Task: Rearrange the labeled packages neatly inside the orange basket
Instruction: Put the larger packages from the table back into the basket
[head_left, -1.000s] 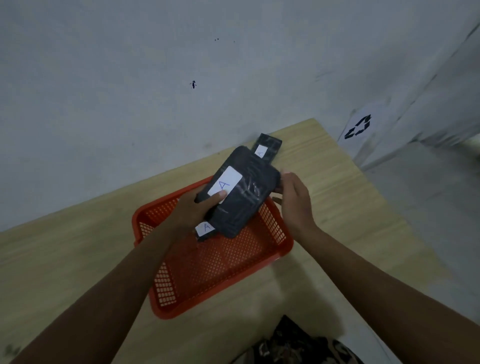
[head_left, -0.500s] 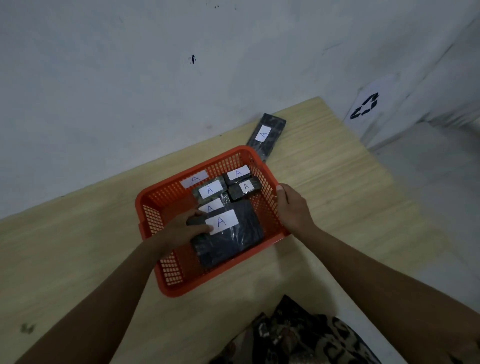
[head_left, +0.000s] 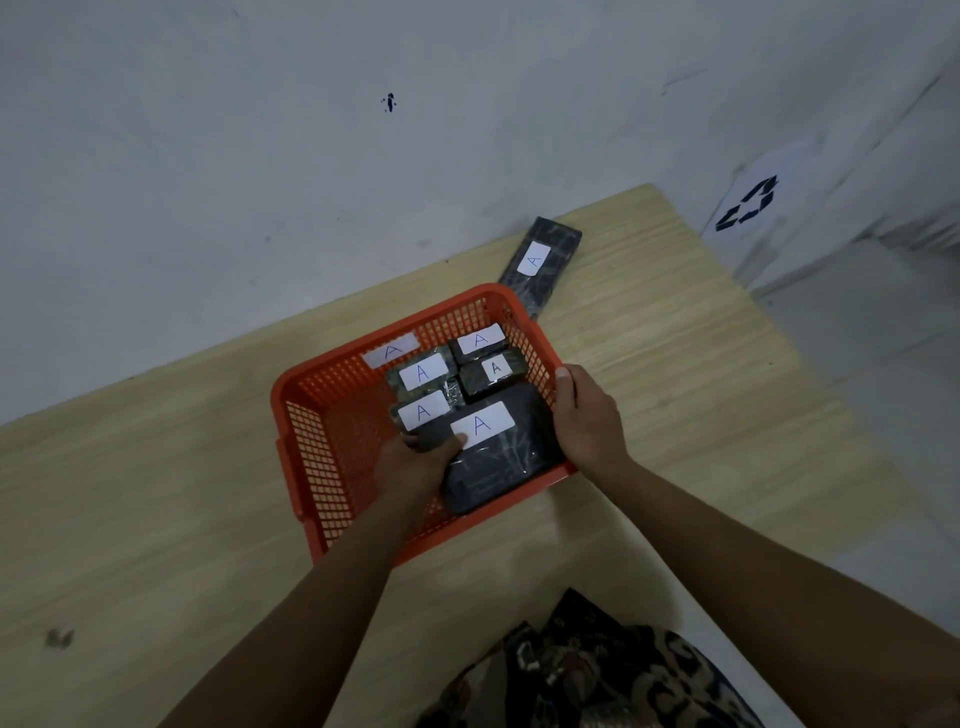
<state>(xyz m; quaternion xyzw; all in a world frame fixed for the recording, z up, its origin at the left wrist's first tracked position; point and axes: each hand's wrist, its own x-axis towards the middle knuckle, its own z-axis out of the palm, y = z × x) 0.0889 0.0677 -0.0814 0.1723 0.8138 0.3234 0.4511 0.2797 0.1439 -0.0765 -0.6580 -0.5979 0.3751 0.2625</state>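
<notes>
An orange mesh basket (head_left: 311, 441) sits on the wooden table. Inside it lie several black wrapped packages with white "A" labels. The large package (head_left: 498, 462) lies flat in the near right part. My left hand (head_left: 410, 462) grips its left edge, thumb by the label. My right hand (head_left: 587, 415) holds the basket's right rim beside that package. Smaller packages (head_left: 423, 374) fill the far right part. One long labelled package (head_left: 543, 260) lies on the table behind the basket.
The wooden table (head_left: 156, 493) ends at a grey wall behind and drops off at its right edge. A white sheet with a recycling symbol (head_left: 748, 202) leans at the right. Patterned fabric (head_left: 597, 670) shows at the bottom. The basket's left half holds nothing.
The large package came down from above the basket and now lies flat inside it. My right hand moved from the package to the basket's right rim.
</notes>
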